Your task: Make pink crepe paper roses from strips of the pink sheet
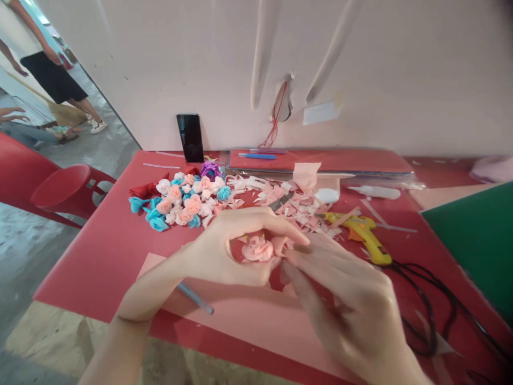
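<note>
Curled around a pink paper flower [257,248], my left hand [232,240] grips its right side between thumb and fingers. My right hand [344,291] comes in from the right, its fingertips pressed together on a pink petal piece [282,245] at the flower's edge. Below both hands lies a sheet of pink paper [240,315], with a grey-blue pen [195,298] on it. Behind my left hand is a pile of pink, white and blue paper flowers [192,203], with a purple one [210,170] at its back.
Pink paper scraps [296,206] are heaped behind my hands. A yellow glue gun [371,235] lies right, its black cord [428,305] trailing forward. A phone [191,138] leans on the white wall. At left are a red stool [62,187] and, farther off, a standing person [52,64].
</note>
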`<action>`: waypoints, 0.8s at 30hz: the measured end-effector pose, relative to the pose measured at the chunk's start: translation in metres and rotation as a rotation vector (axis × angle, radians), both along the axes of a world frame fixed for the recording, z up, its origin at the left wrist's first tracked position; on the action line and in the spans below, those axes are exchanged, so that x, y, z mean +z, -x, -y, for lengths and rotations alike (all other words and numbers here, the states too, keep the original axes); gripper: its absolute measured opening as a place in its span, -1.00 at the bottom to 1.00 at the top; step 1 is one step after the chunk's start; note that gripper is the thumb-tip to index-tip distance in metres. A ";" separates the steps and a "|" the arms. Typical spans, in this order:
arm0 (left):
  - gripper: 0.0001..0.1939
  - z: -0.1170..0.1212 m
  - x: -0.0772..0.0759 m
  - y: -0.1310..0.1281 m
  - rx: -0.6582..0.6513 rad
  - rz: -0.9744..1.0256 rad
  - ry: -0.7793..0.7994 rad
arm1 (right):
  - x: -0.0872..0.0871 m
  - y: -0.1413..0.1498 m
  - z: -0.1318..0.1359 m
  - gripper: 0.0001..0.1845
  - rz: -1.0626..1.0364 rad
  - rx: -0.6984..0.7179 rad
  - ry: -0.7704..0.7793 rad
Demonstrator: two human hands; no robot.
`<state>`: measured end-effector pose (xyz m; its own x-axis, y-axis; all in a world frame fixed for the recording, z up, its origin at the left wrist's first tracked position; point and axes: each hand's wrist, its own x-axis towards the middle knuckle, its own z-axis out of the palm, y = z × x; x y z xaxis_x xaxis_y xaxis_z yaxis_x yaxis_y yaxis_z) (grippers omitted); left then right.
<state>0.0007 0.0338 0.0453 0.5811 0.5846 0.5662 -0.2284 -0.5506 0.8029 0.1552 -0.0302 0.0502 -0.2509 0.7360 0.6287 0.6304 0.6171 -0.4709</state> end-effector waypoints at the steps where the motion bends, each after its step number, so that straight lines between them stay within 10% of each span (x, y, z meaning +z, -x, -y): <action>1: -0.56 0.000 0.000 0.000 -0.013 0.003 -0.001 | 0.000 -0.001 0.000 -0.81 -0.013 0.004 0.027; 10: -0.56 -0.002 0.001 0.000 -0.019 0.037 -0.004 | 0.005 -0.006 -0.003 -0.76 -0.178 0.131 0.289; 24: -0.56 0.005 -0.001 0.001 0.005 -0.037 0.164 | 0.002 0.003 -0.002 -0.82 0.080 -0.044 -0.197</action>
